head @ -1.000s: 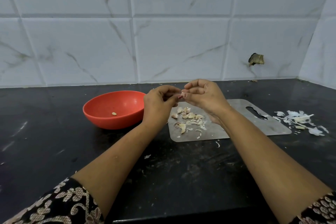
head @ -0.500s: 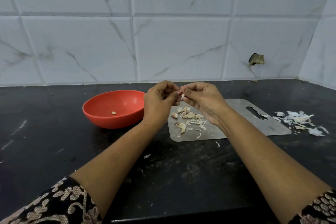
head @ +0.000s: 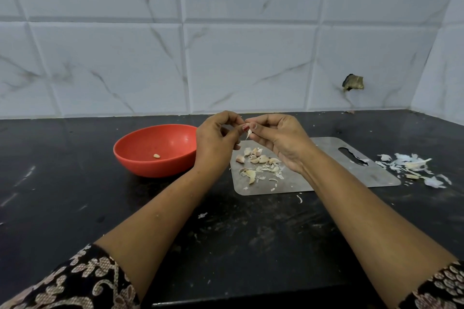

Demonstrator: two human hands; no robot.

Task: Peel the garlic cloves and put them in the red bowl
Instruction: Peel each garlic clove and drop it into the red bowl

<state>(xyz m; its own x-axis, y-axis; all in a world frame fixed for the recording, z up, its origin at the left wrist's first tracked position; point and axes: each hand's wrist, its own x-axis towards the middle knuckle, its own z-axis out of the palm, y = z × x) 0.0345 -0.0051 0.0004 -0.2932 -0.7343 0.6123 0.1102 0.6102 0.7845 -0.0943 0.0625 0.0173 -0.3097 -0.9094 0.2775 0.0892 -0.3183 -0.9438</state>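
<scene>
Where the view is nearest the person, two dark sleeves (head: 75,283) with a pale floral pattern are seen, and bare forearms are stretched forward over a glossy black countertop (head: 75,195) marked with pale smears and specks. A flat, dull grey metal board (head: 334,173) with rounded corners and a slot handle at its right end is laid on that surface. On the left part of the board, a loose cluster of unpeeled garlic cloves (head: 256,158) is scattered among curled, papery slivers of skin.

Just left of the board, a smooth, round red bowl (head: 150,168) is set, and one small peeled clove (head: 156,156) is seen lying in its bottom. Right of the board, a heap of thin white skins (head: 411,165) is spread.

Above the board's far left corner, the left hand (head: 213,143) and the right hand (head: 278,140) are raised with their fingertips brought together, and a garlic clove (head: 248,133) is pinched between both. Only a pale, pointed sliver of it is shown; its long axis is held near upright, with the tip turned down toward the board. Whether that sliver is skin or flesh cannot be told.

Behind the board, a wall of glossy white tiles (head: 238,70) with grey veining is seen, broken by a rough dark hole (head: 352,82).
</scene>
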